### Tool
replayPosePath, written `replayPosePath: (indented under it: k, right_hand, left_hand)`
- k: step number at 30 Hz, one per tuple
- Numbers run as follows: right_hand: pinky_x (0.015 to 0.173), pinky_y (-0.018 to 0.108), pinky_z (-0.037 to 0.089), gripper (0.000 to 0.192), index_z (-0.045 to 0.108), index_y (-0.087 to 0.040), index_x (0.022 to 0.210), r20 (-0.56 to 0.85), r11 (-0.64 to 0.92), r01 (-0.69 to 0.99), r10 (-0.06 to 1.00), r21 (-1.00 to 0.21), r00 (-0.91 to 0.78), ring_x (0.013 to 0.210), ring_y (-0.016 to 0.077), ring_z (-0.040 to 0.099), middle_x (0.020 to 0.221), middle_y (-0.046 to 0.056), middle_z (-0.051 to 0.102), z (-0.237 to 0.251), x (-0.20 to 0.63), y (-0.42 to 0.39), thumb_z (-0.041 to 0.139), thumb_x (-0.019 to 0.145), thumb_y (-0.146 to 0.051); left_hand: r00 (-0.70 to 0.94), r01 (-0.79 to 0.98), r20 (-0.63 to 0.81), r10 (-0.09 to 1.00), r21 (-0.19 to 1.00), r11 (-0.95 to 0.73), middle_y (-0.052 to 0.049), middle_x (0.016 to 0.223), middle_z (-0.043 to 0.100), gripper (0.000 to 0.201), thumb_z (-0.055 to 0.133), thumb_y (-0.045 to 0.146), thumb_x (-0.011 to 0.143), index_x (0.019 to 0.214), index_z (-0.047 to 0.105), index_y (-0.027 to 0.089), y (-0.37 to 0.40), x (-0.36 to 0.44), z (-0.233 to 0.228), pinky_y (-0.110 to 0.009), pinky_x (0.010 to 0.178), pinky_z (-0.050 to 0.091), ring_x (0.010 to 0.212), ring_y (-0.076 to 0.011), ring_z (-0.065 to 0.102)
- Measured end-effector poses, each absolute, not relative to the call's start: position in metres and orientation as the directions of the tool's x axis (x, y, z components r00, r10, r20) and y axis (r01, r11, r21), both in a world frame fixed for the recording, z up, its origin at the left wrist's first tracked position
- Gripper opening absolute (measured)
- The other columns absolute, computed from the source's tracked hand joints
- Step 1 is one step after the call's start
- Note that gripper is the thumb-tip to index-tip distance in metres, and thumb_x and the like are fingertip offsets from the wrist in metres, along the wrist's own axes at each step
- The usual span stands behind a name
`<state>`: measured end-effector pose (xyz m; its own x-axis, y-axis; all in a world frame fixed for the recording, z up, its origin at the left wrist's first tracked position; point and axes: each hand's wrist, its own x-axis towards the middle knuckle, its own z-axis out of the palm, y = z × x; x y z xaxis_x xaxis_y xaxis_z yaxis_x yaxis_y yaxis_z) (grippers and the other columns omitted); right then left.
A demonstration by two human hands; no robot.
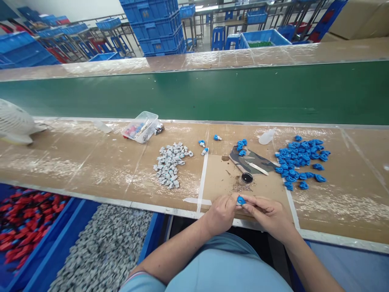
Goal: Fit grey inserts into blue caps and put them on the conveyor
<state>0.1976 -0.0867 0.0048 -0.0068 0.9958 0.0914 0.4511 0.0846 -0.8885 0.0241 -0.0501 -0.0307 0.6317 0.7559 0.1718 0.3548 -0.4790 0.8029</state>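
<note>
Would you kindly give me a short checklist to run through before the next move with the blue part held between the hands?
1. Blue part held by both hands: ok, pinched between left hand and right hand.
2. Blue parts pile stocked: ok, many lie at right.
3. Grey parts pile stocked: ok, heap at left.
4. Small black pot upright and open: ok, just beyond the hands.
5. White stick tool at hand: ok, lying on the dark mat.
6. Part's fit or orientation: cannot tell, too small.
</note>
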Motion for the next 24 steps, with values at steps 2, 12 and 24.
replayPosePath:
  k: [2, 12, 24]
  right_hand:
    - [0.055, 0.024, 0.055, 0.024, 0.074, -0.025, 0.098, 0.105, 0.095, 0.458, 0.994, -0.884, -0.003, 0.057, 0.0145, 0.064, 0.065, 0.002, 0.069, 0.003, 0.197, -0.086, 0.057, 0.082, -0.033]
    - [0.072, 0.032, 0.057, 0.027, 0.071, -0.022, 0.095, 0.172, -0.080, 0.675, 0.939, -0.733, 0.298, 0.078, 0.0196, 0.069, 0.090, 0.006, 0.074, -0.015, 0.255, -0.096, 0.056, 0.082, -0.039]
    - [0.056, 0.042, 0.053, 0.031, 0.061, -0.025, 0.070, 0.199, -0.382, 0.709, 0.783, -0.593, 0.589, 0.063, 0.0301, 0.067, 0.068, 0.011, 0.069, -0.043, 0.356, -0.089, 0.054, 0.061, -0.054]
  left_hand:
    - [0.635, 0.374, 0.180, 0.751, 0.779, -0.503, -0.020, 0.094, 0.065, 0.043, 0.029, 0.026, 0.093, 0.125, 0.052, 0.009, -0.050, 0.025, -0.032, -0.041, 0.083, 0.049, 0.089, -0.0284, 0.063]
    - [0.592, 0.493, 0.190, 0.783, 0.684, -0.539, -0.010, 0.097, 0.065, 0.030, 0.036, 0.024, 0.094, 0.115, 0.056, 0.019, -0.007, 0.018, -0.029, -0.035, 0.082, 0.050, 0.092, -0.0224, 0.061]
    - [0.397, 0.858, 0.030, 0.917, 0.343, -0.383, -0.012, 0.105, 0.064, 0.036, 0.049, 0.016, 0.088, 0.124, 0.048, 0.014, 0.082, 0.041, -0.004, -0.033, 0.085, 0.046, 0.099, -0.0227, 0.059]
